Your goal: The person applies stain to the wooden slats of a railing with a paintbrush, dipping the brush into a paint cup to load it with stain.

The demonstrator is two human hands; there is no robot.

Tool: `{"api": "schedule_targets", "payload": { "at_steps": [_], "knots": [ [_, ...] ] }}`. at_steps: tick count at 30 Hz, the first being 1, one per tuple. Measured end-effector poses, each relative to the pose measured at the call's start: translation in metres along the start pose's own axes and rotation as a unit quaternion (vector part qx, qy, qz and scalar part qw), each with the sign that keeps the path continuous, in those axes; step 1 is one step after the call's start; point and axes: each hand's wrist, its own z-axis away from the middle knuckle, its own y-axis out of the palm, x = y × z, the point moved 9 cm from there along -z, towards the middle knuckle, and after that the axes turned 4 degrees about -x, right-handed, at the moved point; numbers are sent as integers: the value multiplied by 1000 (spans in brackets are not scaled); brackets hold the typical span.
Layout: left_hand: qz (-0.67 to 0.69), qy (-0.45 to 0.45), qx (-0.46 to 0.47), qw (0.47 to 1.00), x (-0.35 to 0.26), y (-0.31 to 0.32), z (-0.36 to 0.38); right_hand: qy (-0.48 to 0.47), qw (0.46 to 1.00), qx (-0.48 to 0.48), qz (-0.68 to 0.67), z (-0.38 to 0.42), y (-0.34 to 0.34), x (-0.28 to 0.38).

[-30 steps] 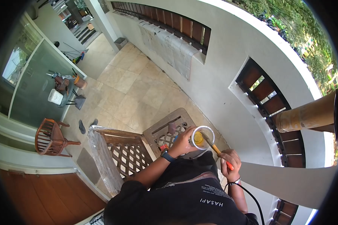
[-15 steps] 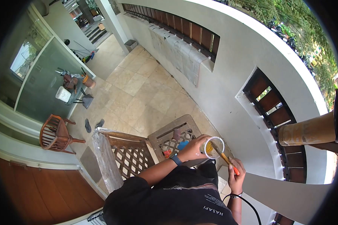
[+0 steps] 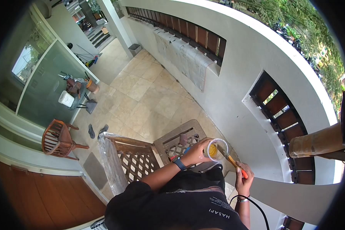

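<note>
A clear plastic cup (image 3: 213, 150) with a yellowish liquid in it is in my left hand (image 3: 196, 152), whose fingers wrap round its side. My right hand (image 3: 244, 179) grips a paintbrush (image 3: 231, 160) by its orange-tipped handle. The brush slants up to the left, and its bristle end is inside the cup's mouth. Below the cup, a brown lattice-seated piece of furniture (image 3: 179, 138) stands on the tiles, with small red and blue items partly hidden behind my left hand.
A wooden lattice panel (image 3: 138, 163) with plastic wrap stands at the left. Farther off are a wooden chair (image 3: 59, 138), slippers (image 3: 91, 131), a white bucket (image 3: 66, 99) and a dustpan (image 3: 91, 106). A white wall (image 3: 234, 92) curves along the right, near a bamboo-like pole (image 3: 316, 140).
The view has shifted slightly. My right hand has moved a little down and right with the brush, whose end is still in the cup.
</note>
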Motion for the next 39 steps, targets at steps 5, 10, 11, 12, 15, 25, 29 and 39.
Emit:
{"api": "schedule_targets", "payload": {
  "at_steps": [5, 10, 11, 12, 15, 25, 29, 39],
  "knots": [
    [-10, -1, -5, 1000, 8, -6, 7, -15, 1000, 17, 0, -2, 8, 5],
    [-15, 10, -6, 1000, 2, -14, 8, -21, 999, 41, -6, -5, 15, 15],
    [-11, 12, -7, 1000, 2, -15, 8, -22, 999, 40, -6, -7, 14, 17],
    [-7, 14, -8, 1000, 1, -16, 7, -26, 999, 44, 2, -8, 15, 19],
    [3, 7, -2, 1000, 2, -16, 7, -45, 998, 34, 9, -7, 13, 23],
    [-14, 11, -9, 1000, -4, -15, 4, -69, 997, 25, 12, -13, 7, 26],
    [-7, 2, -18, 1000, -4, -17, 2, -69, 997, 22, -9, -15, 6, 25],
    [-27, 20, -11, 999, -3, -14, -2, -50, 999, 21, 4, -15, 5, 18]
  ]
}}
